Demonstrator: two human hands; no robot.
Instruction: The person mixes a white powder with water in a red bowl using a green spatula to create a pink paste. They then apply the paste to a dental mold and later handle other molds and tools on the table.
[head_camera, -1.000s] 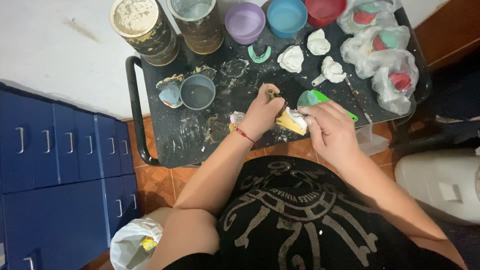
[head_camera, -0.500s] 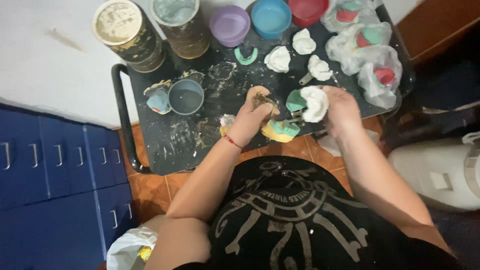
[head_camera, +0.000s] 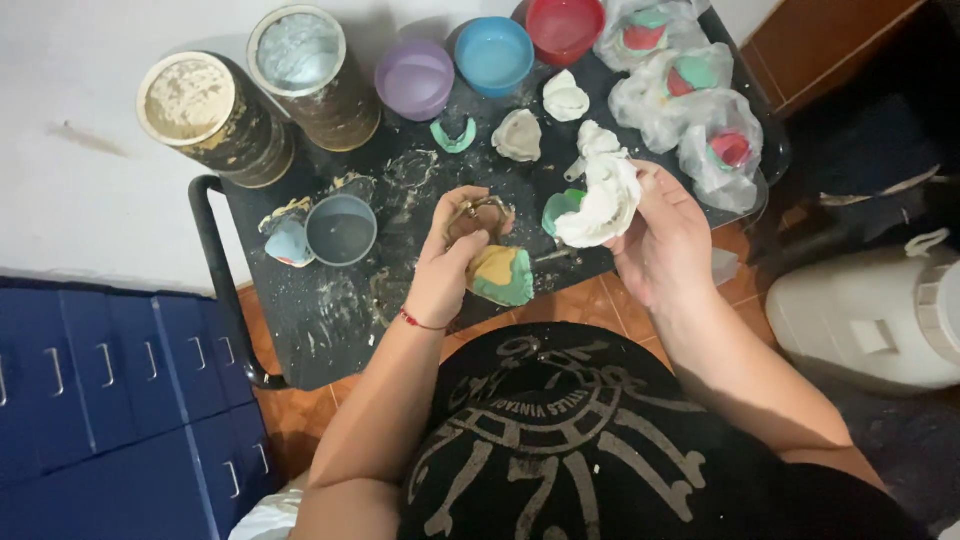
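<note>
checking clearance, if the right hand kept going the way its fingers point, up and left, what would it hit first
The right hand holds a white cast. Straight on, it would likely first meet the loose pale cast on the black table; height above the table is unclear.

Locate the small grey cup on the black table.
The grey cup stands left on the black table, beside a pale blue lump, left of the left hand.

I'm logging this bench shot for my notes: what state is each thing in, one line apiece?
left hand: closed on a metal tray.
metal tray: held, empty.
green and tan lump: under the left hand, by the table edge.
right hand: gripping the white cast.
white cast: held up, out of its mould.
grey cup: upright, open.
two tins: upright, lidless, filled with powder.
bagged moulds: wrapped in plastic.
</note>
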